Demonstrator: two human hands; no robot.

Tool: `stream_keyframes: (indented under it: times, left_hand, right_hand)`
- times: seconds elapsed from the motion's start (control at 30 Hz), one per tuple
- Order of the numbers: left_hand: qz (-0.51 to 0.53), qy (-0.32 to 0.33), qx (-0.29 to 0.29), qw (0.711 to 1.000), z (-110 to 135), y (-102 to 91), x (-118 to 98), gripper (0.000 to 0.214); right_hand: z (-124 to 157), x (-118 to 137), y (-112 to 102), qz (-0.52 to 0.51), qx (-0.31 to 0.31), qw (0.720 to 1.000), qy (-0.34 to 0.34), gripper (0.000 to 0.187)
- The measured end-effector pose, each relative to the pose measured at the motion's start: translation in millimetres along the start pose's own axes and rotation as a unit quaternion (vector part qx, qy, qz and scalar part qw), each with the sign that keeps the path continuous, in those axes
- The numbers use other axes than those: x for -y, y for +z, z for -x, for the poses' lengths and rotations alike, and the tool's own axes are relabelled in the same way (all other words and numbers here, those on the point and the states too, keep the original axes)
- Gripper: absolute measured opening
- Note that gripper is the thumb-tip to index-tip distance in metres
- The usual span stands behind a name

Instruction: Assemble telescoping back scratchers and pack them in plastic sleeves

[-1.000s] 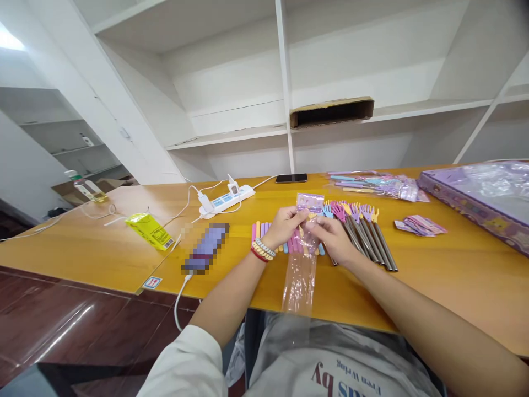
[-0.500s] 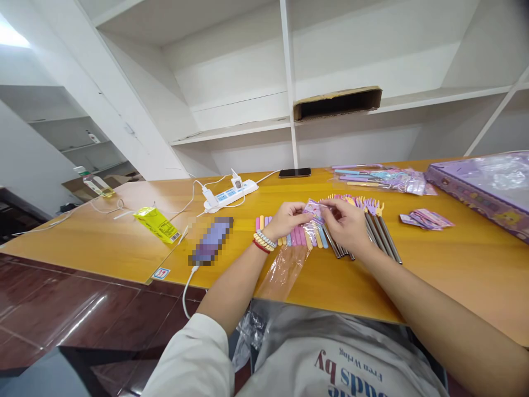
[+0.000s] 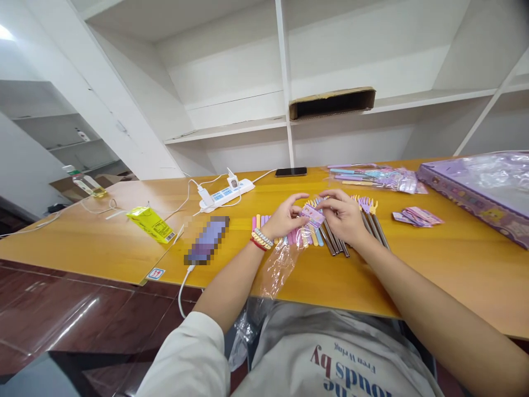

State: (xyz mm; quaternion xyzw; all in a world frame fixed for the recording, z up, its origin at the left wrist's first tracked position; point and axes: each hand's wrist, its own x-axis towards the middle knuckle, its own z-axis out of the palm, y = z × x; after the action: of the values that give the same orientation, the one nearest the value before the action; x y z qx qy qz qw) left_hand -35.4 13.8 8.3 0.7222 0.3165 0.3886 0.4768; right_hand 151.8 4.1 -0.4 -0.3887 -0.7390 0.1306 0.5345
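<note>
A small pink-and-purple printed card [image 3: 313, 216] is between my two hands, above a row of sticks. My left hand [image 3: 284, 220], wearing coiled bands at the wrist, is closed on a clear plastic bag [image 3: 281, 264], with its thumb against the card's left edge. The bag hangs down over the table's front edge. My right hand [image 3: 342, 218] pinches the card's upper right side. Beneath the hands lie back scratchers with pastel handles [image 3: 259, 221], metal rods [image 3: 378, 231] and small claw-shaped heads [image 3: 366, 204], partly hidden by the hands.
A pile of similar cards [image 3: 418, 216] lies to the right, before a purple printed box [image 3: 475, 201]. Bagged back scratchers [image 3: 376, 177] lie behind. On the left are a phone [image 3: 208, 240], a power strip [image 3: 227, 195], a yellow carton [image 3: 151, 223] and a bottle [image 3: 85, 182].
The card has tilted and its printed face now shows more openly. My right fingers have shifted along its upper edge. The whole view has slid slightly.
</note>
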Motion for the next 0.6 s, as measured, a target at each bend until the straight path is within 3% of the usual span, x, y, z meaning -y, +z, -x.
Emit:
stream_keyframes:
  times: [0.1, 0.27, 0.47, 0.6]
  left_hand:
    - [0.001, 0.015, -0.012, 1.000, 0, -0.7, -1, 0.075]
    - [-0.071, 0.031, -0.024, 0.997, 1, -2.4, -1, 0.079]
    - [-0.098, 0.032, -0.043, 0.994, 2, -2.5, -3, 0.079]
    - [-0.091, 0.040, -0.044, 0.994, 0, -1.6, -3, 0.074]
  right_hand:
    - [-2, -3, 0, -0.029, 0.007, 0.999, 0.018, 0.018]
    - [-5, -6, 1, -0.063, 0.044, 0.996, 0.036, 0.013]
    - [-8, -12, 0, -0.102, 0.119, 0.982, 0.108, 0.025]
    - [-8, -15, 5, -0.153, 0.041, 0.981, 0.107, 0.019]
